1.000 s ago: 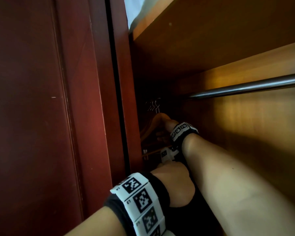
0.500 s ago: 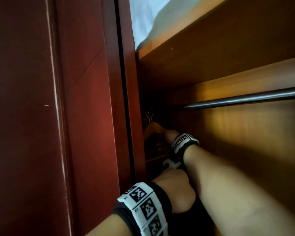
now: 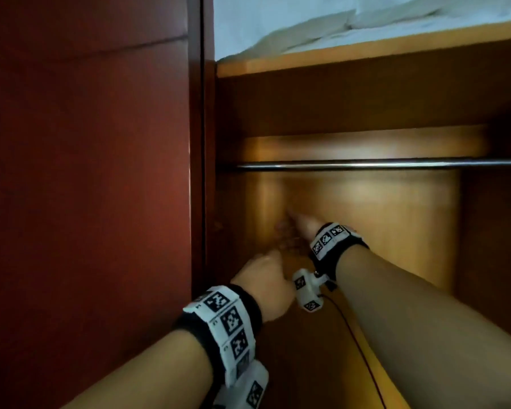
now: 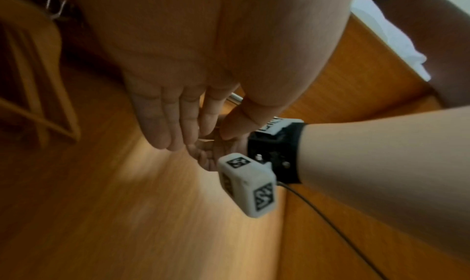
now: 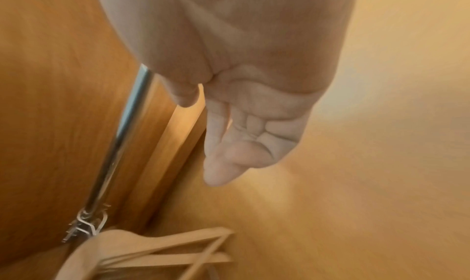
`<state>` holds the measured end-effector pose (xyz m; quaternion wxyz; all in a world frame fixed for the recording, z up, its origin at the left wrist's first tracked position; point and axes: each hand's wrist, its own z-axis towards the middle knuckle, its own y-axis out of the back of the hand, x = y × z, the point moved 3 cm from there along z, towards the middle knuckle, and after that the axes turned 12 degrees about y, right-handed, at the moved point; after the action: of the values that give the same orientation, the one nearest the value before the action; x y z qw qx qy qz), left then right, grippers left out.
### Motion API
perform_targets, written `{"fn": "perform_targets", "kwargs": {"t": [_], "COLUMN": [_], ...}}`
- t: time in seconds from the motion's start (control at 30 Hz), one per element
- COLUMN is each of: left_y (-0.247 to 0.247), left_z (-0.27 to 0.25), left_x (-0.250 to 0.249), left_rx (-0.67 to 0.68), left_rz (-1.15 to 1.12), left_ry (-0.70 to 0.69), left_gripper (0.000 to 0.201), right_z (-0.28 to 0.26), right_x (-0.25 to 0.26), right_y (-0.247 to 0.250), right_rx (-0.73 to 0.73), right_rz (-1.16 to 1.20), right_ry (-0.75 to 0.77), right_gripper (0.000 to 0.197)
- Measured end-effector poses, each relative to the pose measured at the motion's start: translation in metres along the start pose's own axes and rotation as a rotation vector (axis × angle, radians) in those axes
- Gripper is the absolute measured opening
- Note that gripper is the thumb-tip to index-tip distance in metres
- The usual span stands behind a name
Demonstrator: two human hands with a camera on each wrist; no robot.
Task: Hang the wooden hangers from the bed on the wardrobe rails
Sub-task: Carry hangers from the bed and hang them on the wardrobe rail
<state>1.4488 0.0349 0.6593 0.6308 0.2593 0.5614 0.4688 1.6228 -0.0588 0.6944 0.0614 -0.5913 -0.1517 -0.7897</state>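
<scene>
Right hand (image 5: 244,79) withdrawn from hangers (image 5: 152,252) | loosely curled, empty | left hand (image 4: 188,69) flat, empty

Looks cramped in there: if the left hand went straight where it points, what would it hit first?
Most likely the right hand, just beyond the left hand's fingertips, though depth is unclear; behind it, the wardrobe's back panel.

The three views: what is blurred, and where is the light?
Head view: motion blur smears the right hand, the rail is sharp, the wall behind it glows. Left wrist view: the hangers are soft and dim. Right wrist view: the hangers blur, the rail glints.
</scene>
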Motion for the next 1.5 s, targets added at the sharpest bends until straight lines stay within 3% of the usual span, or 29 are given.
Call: {"fn": "perform_targets", "kwargs": {"t": [0.27,0.33,0.47,0.57,0.7,1.0,1.27,1.5], "left_y": [-0.041,-0.049,-0.064,-0.074,-0.095,-0.098,-0.142,-0.175], "left_z": [-0.030,-0.042,-0.070,-0.102,-0.150,-0.265,-0.352,-0.453], "left_x": [-0.039,-0.059,-0.110,-0.149,-0.191,-0.257,-0.329,-0.375], "left_rx": [0.163,0.192,0.239,0.320,0.491,0.610,0.977,1.304], "left_rz": [-0.079,-0.100,-0.217,-0.360,-0.616,-0.951,-0.955,-0.828], "left_ry": [-0.124,-0.157,-0.234,-0.264,-0.254,-0.318,-0.435,-0.655], "left_gripper": [0.034,0.038,0.025,0.022,0.036,0.022,0.018,0.016], "right_z": [-0.131,-0.167,-0.238,-0.294,-0.373,-0.524,-0.682,-0.854], "right_x": [0.011,0.023,0.049,0.064,0.084,0.116,0.108,0.098], "right_y": [0.103,0.121,0.152,0.173,0.192,0.225,0.261,0.228], "right_rx": [-0.237,-0.289,-0.362,-0.414,-0.429,-0.564,-1.010,-1.531], "right_rz": [-0.117,-0.137,-0.162,-0.176,-0.177,-0.171,-0.194,-0.189], "right_ry": [-0.067,-0.066,-0.049,-0.040,-0.046,0.005,-0.082,-0.235], "right_gripper": [0.056,0.055,0.055,0.055,0.058,0.057,0.057,0.047]}}
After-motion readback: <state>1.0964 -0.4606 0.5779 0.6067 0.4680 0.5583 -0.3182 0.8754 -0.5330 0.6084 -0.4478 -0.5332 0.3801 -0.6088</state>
